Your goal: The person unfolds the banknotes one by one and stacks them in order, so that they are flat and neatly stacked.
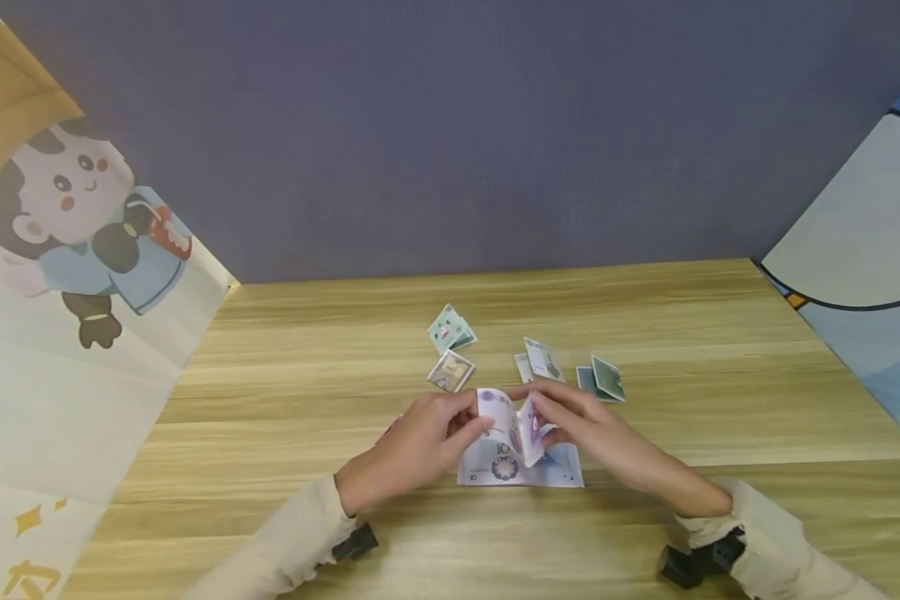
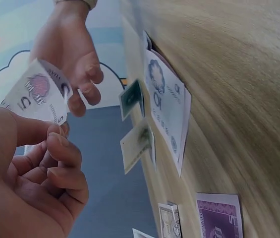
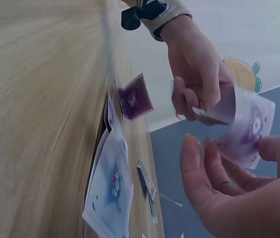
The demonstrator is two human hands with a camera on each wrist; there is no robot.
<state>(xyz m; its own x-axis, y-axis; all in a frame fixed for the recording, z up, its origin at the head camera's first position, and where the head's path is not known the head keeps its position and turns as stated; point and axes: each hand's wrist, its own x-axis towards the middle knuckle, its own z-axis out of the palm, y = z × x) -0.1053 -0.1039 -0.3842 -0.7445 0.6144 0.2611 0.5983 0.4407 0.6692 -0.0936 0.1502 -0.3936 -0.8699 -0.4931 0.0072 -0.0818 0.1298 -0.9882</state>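
A wood-grained counter (image 1: 270, 375) carries the papers. Above it are the left hand (image 1: 420, 429) and right hand (image 1: 585, 417). A pale blue note (image 1: 521, 473) marked 10 lies beneath them. Between the hands, raised off it, is a bent purple-and-white note (image 1: 498, 417): the left thumb and fingers pinch one end, while the right thumb lies against the other (whether those fingers clamp too, I cannot tell).

Working the crease well probably means matching the edges first, then pressing gently; thin paper could skew. Smallest are the folded notes, such as the brown one (image 1: 452, 370) and the dark green one (image 1: 607, 379) farther back. The left wrist view shows a printed 5 on the held note and a folded purple note (image 2: 219, 215), which the left arm mostly hides in the head view.
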